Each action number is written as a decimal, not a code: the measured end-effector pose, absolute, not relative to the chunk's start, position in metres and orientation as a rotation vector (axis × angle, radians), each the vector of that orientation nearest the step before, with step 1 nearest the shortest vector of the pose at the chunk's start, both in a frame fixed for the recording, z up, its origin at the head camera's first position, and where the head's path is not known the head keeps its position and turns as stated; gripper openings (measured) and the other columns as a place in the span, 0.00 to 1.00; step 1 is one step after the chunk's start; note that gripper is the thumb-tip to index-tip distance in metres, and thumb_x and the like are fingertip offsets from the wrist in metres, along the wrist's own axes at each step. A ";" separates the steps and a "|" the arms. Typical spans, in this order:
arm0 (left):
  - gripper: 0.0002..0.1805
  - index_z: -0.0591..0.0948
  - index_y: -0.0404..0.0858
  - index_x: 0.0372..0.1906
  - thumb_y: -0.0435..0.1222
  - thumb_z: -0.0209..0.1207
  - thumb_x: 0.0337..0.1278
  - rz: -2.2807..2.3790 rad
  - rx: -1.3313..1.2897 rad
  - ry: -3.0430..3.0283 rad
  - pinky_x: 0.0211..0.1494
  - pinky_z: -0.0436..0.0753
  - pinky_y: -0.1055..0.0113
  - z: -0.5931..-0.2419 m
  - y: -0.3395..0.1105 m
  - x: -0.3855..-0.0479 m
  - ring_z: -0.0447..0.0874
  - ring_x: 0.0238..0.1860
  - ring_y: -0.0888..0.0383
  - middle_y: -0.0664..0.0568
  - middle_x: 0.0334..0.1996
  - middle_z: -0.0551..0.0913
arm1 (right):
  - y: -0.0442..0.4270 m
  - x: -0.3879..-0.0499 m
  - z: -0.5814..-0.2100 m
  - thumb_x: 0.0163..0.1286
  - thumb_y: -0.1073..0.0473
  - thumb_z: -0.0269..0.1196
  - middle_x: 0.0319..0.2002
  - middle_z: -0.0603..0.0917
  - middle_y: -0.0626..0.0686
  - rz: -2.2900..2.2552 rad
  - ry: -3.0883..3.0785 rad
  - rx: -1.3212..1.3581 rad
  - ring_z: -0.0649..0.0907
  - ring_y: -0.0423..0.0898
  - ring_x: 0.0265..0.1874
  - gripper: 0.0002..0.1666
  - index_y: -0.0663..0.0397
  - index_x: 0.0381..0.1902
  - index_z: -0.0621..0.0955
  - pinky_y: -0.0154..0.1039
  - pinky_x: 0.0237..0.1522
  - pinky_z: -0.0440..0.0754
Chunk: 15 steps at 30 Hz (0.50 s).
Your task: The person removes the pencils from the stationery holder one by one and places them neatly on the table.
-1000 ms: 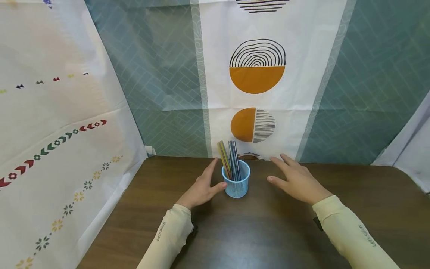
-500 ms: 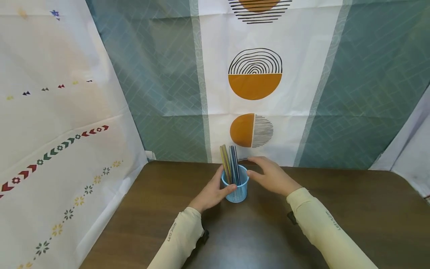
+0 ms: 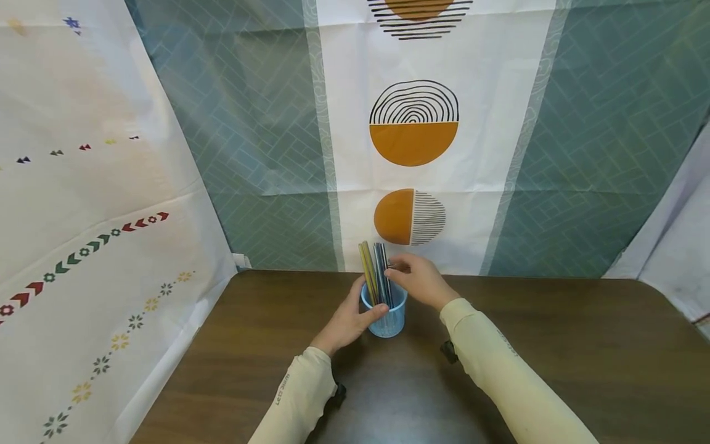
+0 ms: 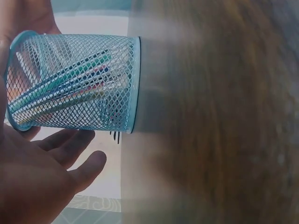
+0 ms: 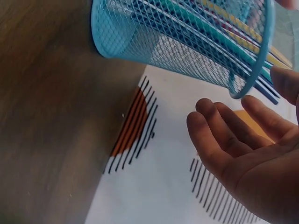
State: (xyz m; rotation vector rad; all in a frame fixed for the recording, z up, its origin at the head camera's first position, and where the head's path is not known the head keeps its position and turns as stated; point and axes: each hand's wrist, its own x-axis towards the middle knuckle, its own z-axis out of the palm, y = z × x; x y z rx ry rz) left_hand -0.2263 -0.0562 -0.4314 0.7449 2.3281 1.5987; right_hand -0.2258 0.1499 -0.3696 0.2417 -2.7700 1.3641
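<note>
A light blue mesh pencil cup (image 3: 387, 322) stands upright on the table, holding several slim coloured sticks (image 3: 380, 268) that look like pencils. My left hand (image 3: 344, 320) holds the cup at its left, thumb at the front of the rim, other fingers behind. In the left wrist view its lower fingers (image 4: 84, 170) are apart from the mesh. Over the cup's right rim, my right hand (image 3: 418, 280) has its thumb by the dark sticks. The right wrist view shows that thumb (image 5: 285, 81) near the stick ends, while the other fingers are spread, loosely bent, holding nothing.
The brown wooden table (image 3: 399, 401) reaches back to a hanging patterned cloth (image 3: 466, 185), close behind the cup. A white patterned cloth (image 3: 111, 246) hangs along the left side, and another white cloth (image 3: 677, 234) at the right.
Both hands have closed in on the cup. The left thumb has come to the rim, and my right hand has moved left from well apart to the sticks. The cup still stands.
</note>
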 end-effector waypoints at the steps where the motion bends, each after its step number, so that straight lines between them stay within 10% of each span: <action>1: 0.45 0.50 0.52 0.80 0.54 0.62 0.67 1.608 0.741 2.322 0.70 0.64 0.41 -0.432 -0.056 -0.226 0.67 0.69 0.45 0.45 0.72 0.65 | 0.148 -0.227 -0.371 0.75 0.54 0.63 0.58 0.82 0.59 1.369 -2.771 0.229 0.80 0.57 0.57 0.26 0.60 0.65 0.77 0.53 0.58 0.78; 15: 0.43 0.51 0.56 0.79 0.51 0.62 0.68 1.602 0.720 2.320 0.70 0.63 0.41 -0.431 -0.056 -0.226 0.68 0.68 0.47 0.47 0.71 0.67 | 0.142 -0.237 -0.379 0.75 0.54 0.62 0.48 0.84 0.54 1.382 -2.780 0.096 0.80 0.53 0.48 0.12 0.56 0.48 0.82 0.52 0.56 0.79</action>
